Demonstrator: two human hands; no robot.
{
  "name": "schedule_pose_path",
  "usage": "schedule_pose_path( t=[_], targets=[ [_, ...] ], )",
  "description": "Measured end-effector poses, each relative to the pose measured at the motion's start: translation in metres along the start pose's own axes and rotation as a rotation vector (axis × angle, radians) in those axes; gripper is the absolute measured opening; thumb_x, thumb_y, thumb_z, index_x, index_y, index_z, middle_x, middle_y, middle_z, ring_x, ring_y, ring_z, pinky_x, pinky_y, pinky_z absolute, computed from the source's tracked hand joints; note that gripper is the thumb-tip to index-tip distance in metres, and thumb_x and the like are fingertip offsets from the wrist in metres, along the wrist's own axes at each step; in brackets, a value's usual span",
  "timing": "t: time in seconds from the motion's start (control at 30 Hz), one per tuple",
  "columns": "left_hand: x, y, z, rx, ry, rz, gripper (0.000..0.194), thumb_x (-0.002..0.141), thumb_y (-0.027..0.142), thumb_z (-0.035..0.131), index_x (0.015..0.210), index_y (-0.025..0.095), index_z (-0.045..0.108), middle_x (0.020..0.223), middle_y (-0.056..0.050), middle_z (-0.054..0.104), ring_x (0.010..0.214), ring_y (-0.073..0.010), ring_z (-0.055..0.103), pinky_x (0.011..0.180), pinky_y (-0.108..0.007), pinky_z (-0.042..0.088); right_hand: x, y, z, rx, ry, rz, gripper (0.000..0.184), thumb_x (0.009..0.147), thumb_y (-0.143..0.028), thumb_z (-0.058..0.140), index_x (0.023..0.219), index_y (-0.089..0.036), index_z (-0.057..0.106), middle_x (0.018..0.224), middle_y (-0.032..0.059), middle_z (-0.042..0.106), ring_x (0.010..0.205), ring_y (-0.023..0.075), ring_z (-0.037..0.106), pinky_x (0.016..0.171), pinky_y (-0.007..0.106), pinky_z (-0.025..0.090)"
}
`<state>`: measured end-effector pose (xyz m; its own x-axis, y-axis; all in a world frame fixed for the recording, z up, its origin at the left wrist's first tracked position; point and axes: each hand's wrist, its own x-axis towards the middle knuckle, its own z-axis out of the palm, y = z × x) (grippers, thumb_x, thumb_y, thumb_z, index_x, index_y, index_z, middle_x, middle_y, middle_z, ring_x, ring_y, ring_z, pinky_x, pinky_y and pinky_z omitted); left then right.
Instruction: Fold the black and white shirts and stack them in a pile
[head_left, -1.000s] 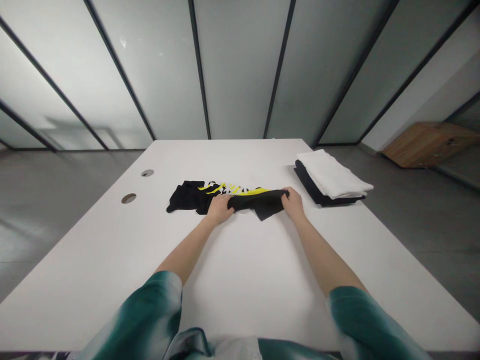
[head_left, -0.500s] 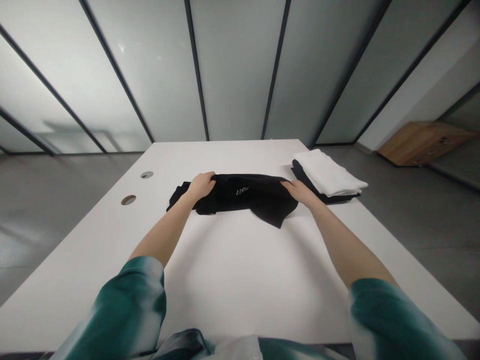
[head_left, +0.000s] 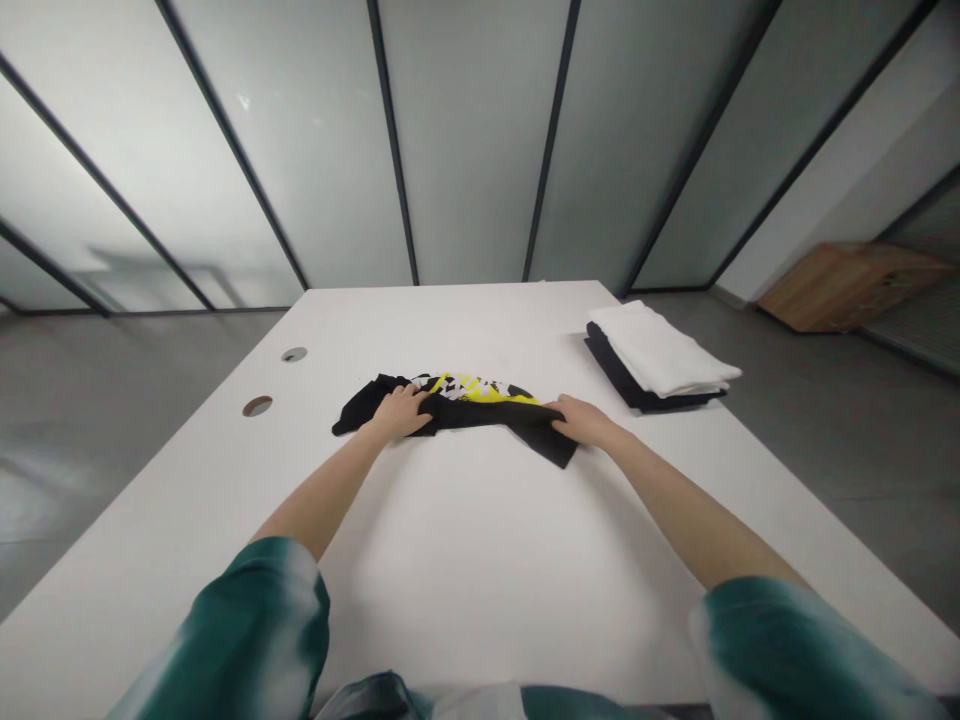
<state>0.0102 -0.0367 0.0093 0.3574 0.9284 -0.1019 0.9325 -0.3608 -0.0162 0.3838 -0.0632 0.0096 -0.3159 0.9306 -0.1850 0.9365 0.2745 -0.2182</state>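
Observation:
A black T-shirt (head_left: 480, 412) lies in a low, folded band across the middle of the table, with a yellow and white print showing along its far side. My left hand (head_left: 401, 412) is closed on its left part, thumb toward the near edge and fingers over the cloth. At the right end, my right hand (head_left: 581, 418) pinches the folded edge. From under that hand a loose flap of black cloth points toward me. Bunched cloth lies left of my left hand.
On the right of the white table (head_left: 480, 560) sits a stack of a white folded cloth (head_left: 660, 345) over dark folded cloth (head_left: 626, 375). Two round holes pierce the tabletop at left. A wooden cabinet (head_left: 840, 285) stands beyond on the floor, and frosted glass panels line the back.
Both hands have come down and slightly toward me with the shirt's edge. The raised black face with small lettering has folded over, and the yellow and white print now shows behind it.

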Motion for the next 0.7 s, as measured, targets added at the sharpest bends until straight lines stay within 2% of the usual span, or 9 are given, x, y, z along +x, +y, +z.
schedule_pose_path(
  t=[0.17, 0.23, 0.3, 0.37, 0.43, 0.53, 0.6, 0.63, 0.7],
  targets=[
    [-0.014, 0.020, -0.043, -0.182, -0.281, 0.074, 0.048, 0.091, 0.047, 0.040, 0.111, 0.017, 0.071, 0.116, -0.013, 0.071, 0.106, -0.0277, 0.066, 0.093, -0.034, 0.049, 0.004, 0.021, -0.032, 0.169, -0.095, 0.073, 0.031, 0.078, -0.014, 0.050, 0.093, -0.018, 0.076, 0.098, 0.0088, 0.075, 0.090, 0.0224, 0.067, 0.079, 0.028, 0.049],
    [-0.013, 0.017, -0.063, -0.349, -0.399, 0.086, 0.050, 0.089, 0.052, 0.040, 0.109, 0.019, 0.072, 0.118, -0.009, 0.072, 0.103, -0.0251, 0.067, 0.089, -0.030, 0.050, 0.009, 0.036, -0.052, 0.204, -0.068, 0.101, 0.022, 0.076, -0.017, 0.053, 0.081, -0.019, 0.074, 0.088, 0.0076, 0.074, 0.084, 0.0224, 0.066, 0.075, 0.028, 0.049],
    [-0.003, 0.008, -0.081, -0.425, -0.410, 0.083, 0.047, 0.086, 0.051, 0.045, 0.109, 0.020, 0.072, 0.118, -0.007, 0.072, 0.104, -0.0249, 0.067, 0.087, -0.029, 0.051, 0.018, 0.050, -0.073, 0.246, -0.025, 0.119, 0.014, 0.075, -0.020, 0.057, 0.069, -0.020, 0.069, 0.077, 0.0059, 0.070, 0.076, 0.0219, 0.063, 0.069, 0.028, 0.049],
    [0.017, -0.003, -0.098, -0.396, -0.333, 0.016, 0.044, 0.082, 0.046, 0.051, 0.108, 0.017, 0.071, 0.112, -0.009, 0.073, 0.102, -0.0272, 0.067, 0.084, -0.031, 0.052, 0.033, 0.059, -0.092, 0.317, 0.041, 0.130, 0.012, 0.073, -0.021, 0.059, 0.062, -0.020, 0.064, 0.071, 0.0047, 0.066, 0.072, 0.0210, 0.060, 0.067, 0.029, 0.049],
    [0.040, -0.010, -0.111, -0.368, -0.200, -0.086, 0.041, 0.083, 0.041, 0.050, 0.106, 0.013, 0.071, 0.106, -0.012, 0.073, 0.101, -0.0290, 0.066, 0.085, -0.034, 0.052, 0.054, 0.062, -0.109, 0.440, 0.197, 0.188, 0.009, 0.074, -0.022, 0.061, 0.070, -0.018, 0.067, 0.074, 0.0054, 0.067, 0.075, 0.0216, 0.061, 0.071, 0.030, 0.050],
    [0.067, -0.010, -0.119, -0.333, 0.245, -0.304, 0.045, 0.090, 0.039, 0.045, 0.124, 0.014, 0.062, 0.123, -0.015, 0.066, 0.119, -0.0319, 0.057, 0.098, -0.041, 0.047, 0.084, 0.054, -0.123, 0.621, 0.555, 0.232, 0.034, 0.088, -0.035, 0.053, 0.115, -0.018, 0.065, 0.105, 0.0096, 0.070, 0.098, 0.0242, 0.064, 0.083, 0.036, 0.052],
    [0.072, -0.005, -0.111, -0.285, 0.494, -0.383, 0.054, 0.092, 0.042, 0.044, 0.139, 0.016, 0.049, 0.140, -0.017, 0.053, 0.132, -0.0342, 0.046, 0.105, -0.047, 0.042, 0.093, 0.043, -0.121, 0.705, 0.692, 0.133, 0.046, 0.094, -0.042, 0.049, 0.135, -0.023, 0.053, 0.128, 0.0105, 0.064, 0.117, 0.0243, 0.059, 0.094, 0.041, 0.050],
    [0.071, -0.002, -0.104, -0.264, 0.542, -0.379, 0.057, 0.093, 0.043, 0.045, 0.143, 0.016, 0.044, 0.145, -0.018, 0.048, 0.134, -0.0348, 0.043, 0.106, -0.049, 0.040, 0.093, 0.037, -0.116, 0.737, 0.722, 0.074, 0.049, 0.094, -0.044, 0.049, 0.139, -0.025, 0.050, 0.134, 0.0105, 0.060, 0.123, 0.0242, 0.056, 0.099, 0.042, 0.048],
    [0.063, 0.002, -0.082, -0.228, 0.491, -0.314, 0.059, 0.093, 0.044, 0.045, 0.144, 0.016, 0.042, 0.146, -0.018, 0.047, 0.134, -0.0349, 0.043, 0.107, -0.050, 0.039, 0.085, 0.021, -0.095, 0.747, 0.667, -0.018, 0.050, 0.094, -0.044, 0.051, 0.140, -0.024, 0.050, 0.137, 0.0112, 0.059, 0.126, 0.0244, 0.055, 0.105, 0.045, 0.044]
  ],
)
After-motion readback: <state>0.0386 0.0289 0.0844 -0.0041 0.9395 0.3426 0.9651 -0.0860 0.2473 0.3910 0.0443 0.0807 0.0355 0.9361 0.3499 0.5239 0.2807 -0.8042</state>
